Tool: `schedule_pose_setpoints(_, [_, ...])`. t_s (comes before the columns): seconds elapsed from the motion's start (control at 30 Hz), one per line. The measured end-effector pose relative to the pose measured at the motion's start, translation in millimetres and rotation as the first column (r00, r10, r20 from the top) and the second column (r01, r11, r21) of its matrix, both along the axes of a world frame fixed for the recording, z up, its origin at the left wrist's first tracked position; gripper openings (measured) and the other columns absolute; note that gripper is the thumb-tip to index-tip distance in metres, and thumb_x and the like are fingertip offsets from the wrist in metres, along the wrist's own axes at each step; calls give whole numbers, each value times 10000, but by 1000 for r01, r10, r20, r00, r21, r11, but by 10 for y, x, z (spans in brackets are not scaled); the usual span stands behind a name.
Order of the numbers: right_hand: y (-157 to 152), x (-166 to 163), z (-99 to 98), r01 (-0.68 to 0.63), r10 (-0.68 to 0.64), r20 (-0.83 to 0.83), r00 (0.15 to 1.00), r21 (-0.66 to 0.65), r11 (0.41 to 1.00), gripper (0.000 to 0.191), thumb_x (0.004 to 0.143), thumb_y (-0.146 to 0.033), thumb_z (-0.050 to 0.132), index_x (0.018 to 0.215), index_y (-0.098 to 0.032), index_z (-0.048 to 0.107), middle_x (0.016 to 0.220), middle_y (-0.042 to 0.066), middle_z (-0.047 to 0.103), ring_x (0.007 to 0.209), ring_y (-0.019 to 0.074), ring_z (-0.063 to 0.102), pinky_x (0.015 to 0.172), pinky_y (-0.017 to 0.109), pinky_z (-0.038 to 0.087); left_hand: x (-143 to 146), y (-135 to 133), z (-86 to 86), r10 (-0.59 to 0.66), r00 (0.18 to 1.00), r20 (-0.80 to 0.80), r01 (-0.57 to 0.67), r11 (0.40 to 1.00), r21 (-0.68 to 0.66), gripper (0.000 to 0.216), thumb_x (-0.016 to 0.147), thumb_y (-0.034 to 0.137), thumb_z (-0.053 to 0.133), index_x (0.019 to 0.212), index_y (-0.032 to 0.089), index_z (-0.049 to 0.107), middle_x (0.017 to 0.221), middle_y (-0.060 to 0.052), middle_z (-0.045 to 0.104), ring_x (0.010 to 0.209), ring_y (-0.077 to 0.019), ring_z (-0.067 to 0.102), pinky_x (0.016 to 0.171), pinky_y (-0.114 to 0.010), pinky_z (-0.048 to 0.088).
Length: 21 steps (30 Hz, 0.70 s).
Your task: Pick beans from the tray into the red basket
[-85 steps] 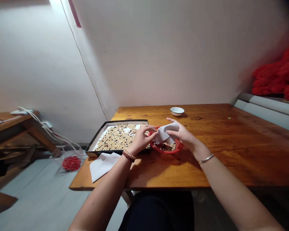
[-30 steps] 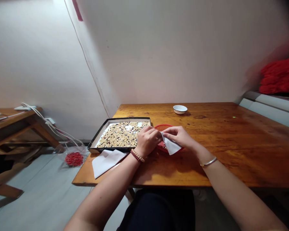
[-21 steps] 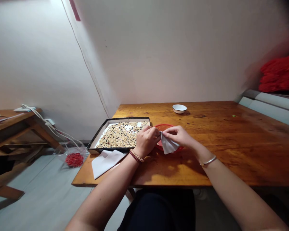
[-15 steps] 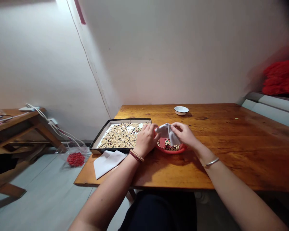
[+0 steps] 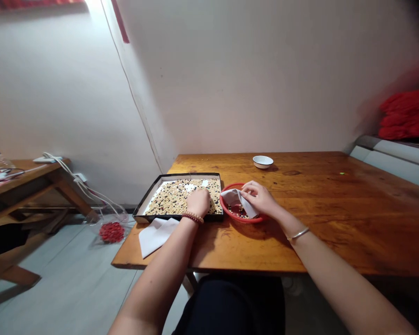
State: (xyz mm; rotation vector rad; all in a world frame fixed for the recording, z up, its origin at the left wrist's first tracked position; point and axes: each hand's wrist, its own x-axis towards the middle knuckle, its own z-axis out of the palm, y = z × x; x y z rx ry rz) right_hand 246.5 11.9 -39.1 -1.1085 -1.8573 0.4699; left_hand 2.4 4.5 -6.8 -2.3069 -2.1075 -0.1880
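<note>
**White cloth over the red plastic basket**

Pinching the cloth between thumb and fingers of the right hand, across the basket's opening. Holding the left hand low among mixed beads in the black-edged tray; cannot tell its grip behind the knuckles.

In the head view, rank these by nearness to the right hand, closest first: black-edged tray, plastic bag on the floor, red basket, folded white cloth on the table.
1. Red basket: right by the right hand.
2. Black-edged tray: just left of the basket.
3. Folded white cloth: on the near side of the tray.
4. Plastic bag: farthest left, on the floor.
</note>
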Motion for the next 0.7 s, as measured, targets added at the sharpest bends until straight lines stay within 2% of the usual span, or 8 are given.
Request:
schedule_pose_setpoints(0.13, [21, 23, -20, -10, 9, -25, 1000, -14, 1000, 217, 886, -359, 617, 802, -214, 754, 1022, 119, 747, 981, 259, 697, 842, 380, 552, 12, -4, 4, 14, 1000, 11, -14, 1000, -27, 251, 937, 215, 541, 998, 162, 778, 1063, -168, 761, 1003, -300, 723, 808, -352, 537])
schedule_pose_setpoints(0.23, [22, 39, -5, -9, 8, -7, 1000, -32, 999, 229, 902, -355, 607, 839, -210, 772, 1028, 124, 770, 983, 268, 709, 868, 394, 541, 40, -18, 7, -49, 997, 61, 43, 994, 100, 256, 979, 231, 514, 957, 170, 761, 1017, -149, 759, 984, -287, 712, 800, -350, 528])
schedule_pose_setpoints(0.3, [16, 41, 9, 7, -6, 15, 1000, -27, 1000, 241, 916, -356, 594, 849, -211, 774, 1009, 117, 780, 969, 271, 715, 877, 398, 530, 84, -33, 12, -193, 970, 150, 145, 948, 283, 257, 1023, 280, 494, 993, 195, 735, 1029, -111, 753, 990, -247, 694, 832, -331, 519])
schedule_pose_setpoints(0.4, [4, 30, 34, 21, -21, 13, 1000, -26, 999, 253, 932, -353, 575, 878, -210, 777, 977, 103, 788, 942, 264, 720, 860, 382, 529, 168, -59, 9, -458, 866, 199, 322, 817, 478, 208, 1019, 373, 562, 1084, 227, 696, 1105, -68, 733, 1025, -210, 658, 888, -311, 509])
schedule_pose_setpoints(0.47, [-6, 19, 53, -1, 0, -7, 1000, -38, 999, 271, 946, -362, 559, 926, -205, 780, 997, 103, 791, 957, 260, 721, 871, 376, 533, 212, -73, -7, -524, 832, 181, 385, 782, 490, 192, 985, 384, 630, 1081, 231, 696, 1074, -61, 730, 1015, -215, 649, 876, -311, 509])
schedule_pose_setpoints(0.6, [-42, -6, 96, -28, 25, -53, 998, -70, 997, 354, 989, -414, 490, 994, -197, 770, 1100, 123, 778, 1061, 274, 711, 974, 421, 525, 251, -87, -52, -473, 855, 213, 345, 825, 447, 149, 992, 341, 625, 1004, 232, 727, 935, -50, 731, 927, -208, 654, 791, -296, 506])
schedule_pose_setpoints(0.63, [-58, -14, 107, -32, 28, -59, 998, -71, 997, 357, 986, -437, 499, 1023, -201, 764, 1138, 125, 768, 1100, 278, 701, 1003, 434, 518, 255, -88, -61, -468, 858, 211, 342, 828, 444, 163, 1000, 342, 613, 999, 232, 733, 925, -51, 733, 923, -208, 654, 784, -296, 504])
schedule_pose_setpoints(0.7, [-96, -29, 126, -25, 22, -43, 999, -69, 997, 353, 905, -482, 642, 1115, -214, 736, 1219, 123, 738, 1165, 291, 677, 1029, 449, 516, 260, -88, -71, -476, 860, 182, 362, 822, 440, 202, 1011, 358, 591, 992, 227, 743, 911, -58, 737, 939, -216, 651, 794, -303, 503])
